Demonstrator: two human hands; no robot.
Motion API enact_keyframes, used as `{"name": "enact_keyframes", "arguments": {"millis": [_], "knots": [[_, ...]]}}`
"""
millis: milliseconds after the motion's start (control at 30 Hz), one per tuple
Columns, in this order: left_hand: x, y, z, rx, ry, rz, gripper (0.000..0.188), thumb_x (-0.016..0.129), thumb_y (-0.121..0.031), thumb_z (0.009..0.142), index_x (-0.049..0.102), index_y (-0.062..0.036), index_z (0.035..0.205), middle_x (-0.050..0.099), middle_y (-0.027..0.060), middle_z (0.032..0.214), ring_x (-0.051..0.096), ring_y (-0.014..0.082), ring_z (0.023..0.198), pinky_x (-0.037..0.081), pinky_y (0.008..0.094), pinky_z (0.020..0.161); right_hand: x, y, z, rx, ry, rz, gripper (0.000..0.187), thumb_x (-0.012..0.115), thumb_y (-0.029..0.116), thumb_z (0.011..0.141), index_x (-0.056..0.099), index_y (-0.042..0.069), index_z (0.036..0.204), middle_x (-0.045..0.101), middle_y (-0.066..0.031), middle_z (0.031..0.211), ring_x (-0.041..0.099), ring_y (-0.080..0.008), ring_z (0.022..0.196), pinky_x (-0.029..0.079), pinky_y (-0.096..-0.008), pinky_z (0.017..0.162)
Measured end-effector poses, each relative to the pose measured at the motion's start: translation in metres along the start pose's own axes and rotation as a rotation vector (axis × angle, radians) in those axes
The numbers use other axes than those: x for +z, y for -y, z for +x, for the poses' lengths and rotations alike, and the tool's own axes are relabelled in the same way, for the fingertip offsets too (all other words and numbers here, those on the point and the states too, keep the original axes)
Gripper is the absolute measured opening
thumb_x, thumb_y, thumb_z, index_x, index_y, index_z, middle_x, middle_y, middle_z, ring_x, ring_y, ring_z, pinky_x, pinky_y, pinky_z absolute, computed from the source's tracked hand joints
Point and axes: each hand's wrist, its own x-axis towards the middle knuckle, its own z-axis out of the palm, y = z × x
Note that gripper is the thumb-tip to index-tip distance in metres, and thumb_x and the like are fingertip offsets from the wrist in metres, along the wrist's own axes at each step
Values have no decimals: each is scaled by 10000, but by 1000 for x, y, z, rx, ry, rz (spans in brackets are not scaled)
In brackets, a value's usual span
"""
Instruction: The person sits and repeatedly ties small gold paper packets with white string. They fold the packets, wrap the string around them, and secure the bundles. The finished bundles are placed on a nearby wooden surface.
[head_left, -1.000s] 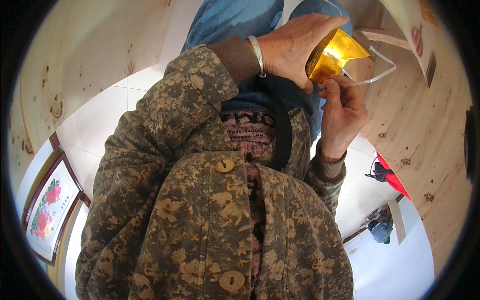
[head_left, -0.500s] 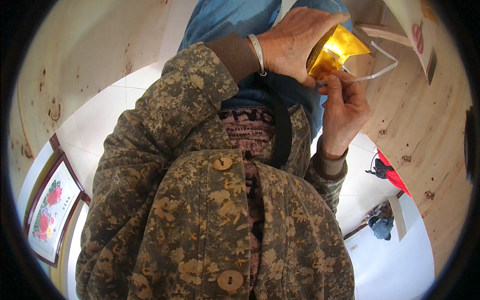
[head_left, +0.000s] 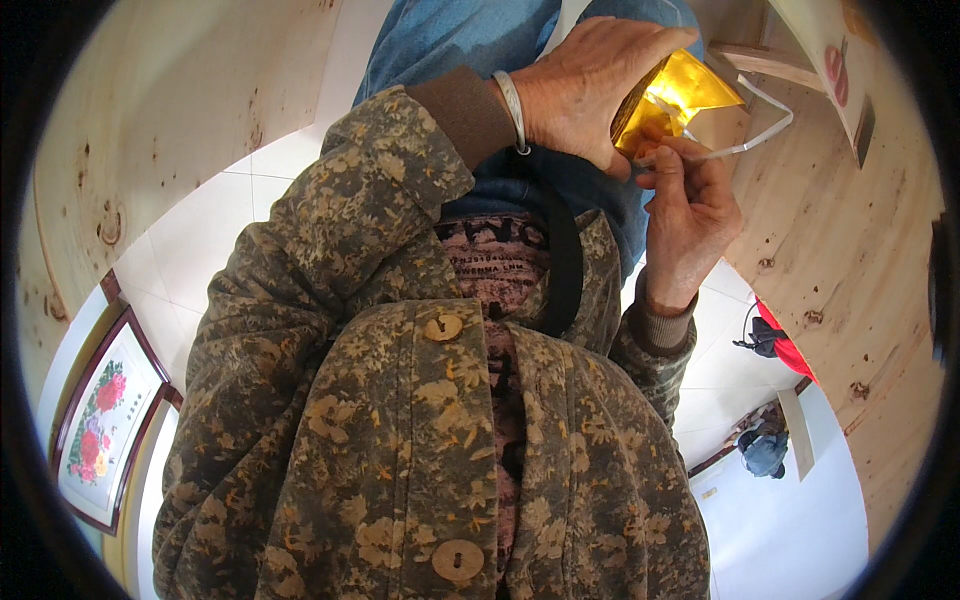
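My left hand (head_left: 575,95), with a pale bracelet at its wrist, is closed round a shiny bundle of gold foil paper (head_left: 690,85) above my knees. The bundle's layered edge faces my palm, and a gold corner sticks out to the right. Close against its lower side, my right hand (head_left: 695,205) is pinching a thin white strip (head_left: 768,130) between thumb and fingers. From that pinch the strip runs out to the right and bends back up in a loose loop. Fingertips hide where the strip meets the bundle.
Pale knotted wood boards stand at the left (head_left: 170,120) and the right (head_left: 830,240). My jeans-clad legs (head_left: 450,50) are below the hands. A red cloth (head_left: 792,345) hangs by the right board. Beyond lies a framed flower picture (head_left: 105,430) on the left.
The strip's loop has shifted slightly at its upper end. Both hands keep nearly the same place and grip, the right one barely moved.
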Motion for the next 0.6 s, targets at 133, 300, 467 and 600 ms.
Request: {"name": "enact_keyframes", "arguments": {"millis": [133, 300, 467, 600], "knots": [[-2, -3, 0, -45, 36, 6, 1224, 925, -362, 501, 283, -73, 1503, 451, 200, 1362, 438, 373, 1275, 345, 482, 1076, 0, 2, 0, 11, 8, -39, 106, 668, 36, 916, 677, -35, 993, 730, -126, 870, 692, -133, 742, 563, -251, 644], [-22, -8, 2, 94, -146, -98, 622, 718, -202, 716, 525, -47, 1286, 524, 170, 1257, 506, 352, 1137, 388, 468, 992, 0, 4, 0, 36, 9, -30, 97, 665, 33, 921, 677, -33, 992, 727, -114, 861, 674, -122, 712, 545, -240, 634], [-38, -9, 9, 181, -54, -11, 248, 607, -86, 809, 697, -76, 1040, 612, 92, 1161, 527, 316, 1101, 395, 444, 969, 3, 3, 0, 43, 5, 33, 92, 656, 12, 921, 675, -39, 995, 726, -115, 874, 670, -116, 707, 545, -239, 626], [-34, -15, 6, 159, -43, 107, 202, 596, -109, 827, 728, -106, 981, 624, 56, 1129, 499, 289, 1144, 333, 484, 1030, 3, 3, 1, 26, 7, 19, 94, 645, 3, 925, 671, -52, 996, 728, -124, 895, 671, -115, 711, 546, -233, 614]]}}
